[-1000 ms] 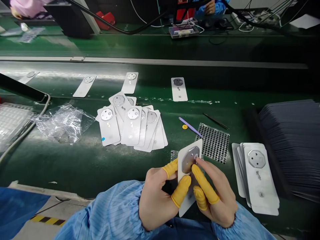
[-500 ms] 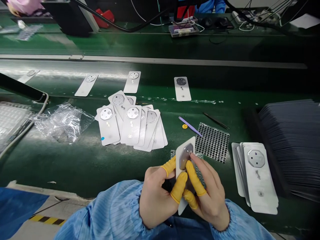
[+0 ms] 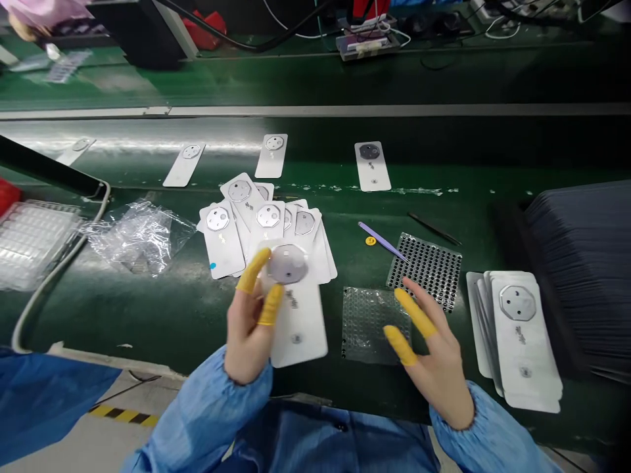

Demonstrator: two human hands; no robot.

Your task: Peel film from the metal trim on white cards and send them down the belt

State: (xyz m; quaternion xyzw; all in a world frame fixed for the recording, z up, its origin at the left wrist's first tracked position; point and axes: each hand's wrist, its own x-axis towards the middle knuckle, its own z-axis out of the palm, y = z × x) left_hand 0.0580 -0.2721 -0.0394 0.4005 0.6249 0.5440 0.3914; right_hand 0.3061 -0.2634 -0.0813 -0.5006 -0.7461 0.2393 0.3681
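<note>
My left hand (image 3: 252,322), with yellow finger cots on thumb and forefinger, grips a white phone back cover (image 3: 300,322) by its upper left edge. The cover has a grey octagonal camera plate and is held in front of a fanned pile of similar covers (image 3: 221,246). My right hand (image 3: 434,355) is empty, its fingers apart, over a clear dotted sheet (image 3: 365,325). Just beyond lies a sheet of black round pieces (image 3: 434,269). Purple tweezers (image 3: 377,238) rest with their tip on that sheet, beside a small yellow disc (image 3: 370,242).
Dark tweezers (image 3: 434,228) lie behind the black-dotted sheet. At right are a stack of covers (image 3: 522,355) and a black rack (image 3: 582,263). Single covers (image 3: 373,174) lie in a row farther back. Crumpled plastic film (image 3: 142,236) and clear trays (image 3: 34,243) are at left.
My left hand has carried the cover left and turned its face toward me. My right hand has let go of it and moved right, fingers spread. The camera view has shifted slightly.
</note>
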